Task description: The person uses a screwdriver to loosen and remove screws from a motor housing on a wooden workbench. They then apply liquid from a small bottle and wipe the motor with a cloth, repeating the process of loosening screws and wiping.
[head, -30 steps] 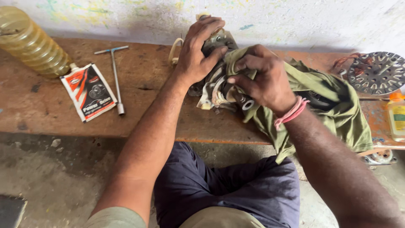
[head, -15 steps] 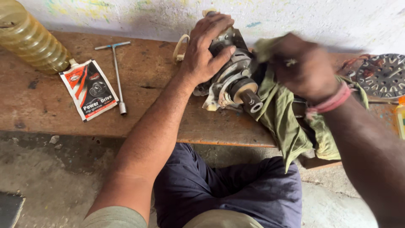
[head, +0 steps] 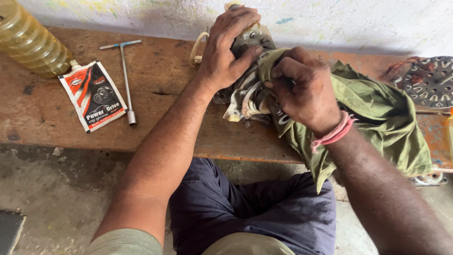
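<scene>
A greasy metal motor part with pale wire windings (head: 245,97) lies on a worn wooden bench (head: 165,89). My left hand (head: 226,49) grips it from above, fingers spread over its top. My right hand (head: 302,92), with a pink band at the wrist, is closed on a bunch of olive green cloth (head: 377,113) and presses it against the part's right side. The rest of the cloth drapes over the bench's front edge. The cloth and my hands hide most of the part.
A bottle of yellow oil (head: 28,40) lies at the bench's far left. Beside it are a red and white grease pouch (head: 94,97) and a T-handle socket wrench (head: 125,78). A round slotted metal disc (head: 432,80) sits at the right. My dark trousers show below.
My right hand lifted away with the cloth, baring the part's shaft end, then came back down. It now presses the cloth on the part again. My left hand kept its grip.
</scene>
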Action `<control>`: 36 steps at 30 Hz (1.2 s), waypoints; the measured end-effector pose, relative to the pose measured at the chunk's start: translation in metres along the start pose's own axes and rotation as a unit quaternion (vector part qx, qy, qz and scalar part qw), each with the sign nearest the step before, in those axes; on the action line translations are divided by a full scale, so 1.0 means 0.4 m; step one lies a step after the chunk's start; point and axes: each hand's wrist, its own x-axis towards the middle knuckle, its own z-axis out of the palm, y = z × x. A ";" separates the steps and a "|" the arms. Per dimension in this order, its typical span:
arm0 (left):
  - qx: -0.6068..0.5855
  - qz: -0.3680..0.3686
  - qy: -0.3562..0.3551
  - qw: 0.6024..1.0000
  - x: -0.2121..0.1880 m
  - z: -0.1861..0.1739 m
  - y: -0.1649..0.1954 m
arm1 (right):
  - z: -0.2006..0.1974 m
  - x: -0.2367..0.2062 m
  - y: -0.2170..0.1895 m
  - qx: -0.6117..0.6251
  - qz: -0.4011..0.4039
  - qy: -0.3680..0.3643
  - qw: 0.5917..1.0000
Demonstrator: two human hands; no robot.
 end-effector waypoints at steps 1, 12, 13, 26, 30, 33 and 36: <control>0.002 -0.004 0.000 1.000 0.000 0.000 0.000 | 0.004 -0.004 0.007 0.010 0.000 0.009 1.000; 0.022 0.009 0.008 1.000 0.005 0.007 -0.005 | -0.015 -0.042 -0.001 0.306 0.182 0.242 0.902; 0.016 0.002 0.008 1.000 0.005 0.007 -0.005 | -0.019 -0.036 -0.009 0.322 0.165 0.272 0.892; 0.016 -0.012 0.006 1.000 0.000 0.001 0.005 | 0.017 -0.013 0.014 0.026 0.066 0.038 0.997; 0.021 -0.012 0.003 1.000 0.004 0.001 -0.001 | 0.057 -0.033 0.039 0.036 0.209 0.104 0.972; 0.018 -0.018 0.002 1.000 0.007 0.009 -0.006 | 0.033 -0.055 0.040 0.017 0.222 0.104 0.969; 0.021 -0.012 0.003 1.000 0.004 0.010 -0.005 | 0.002 -0.058 0.010 0.113 0.162 0.180 0.964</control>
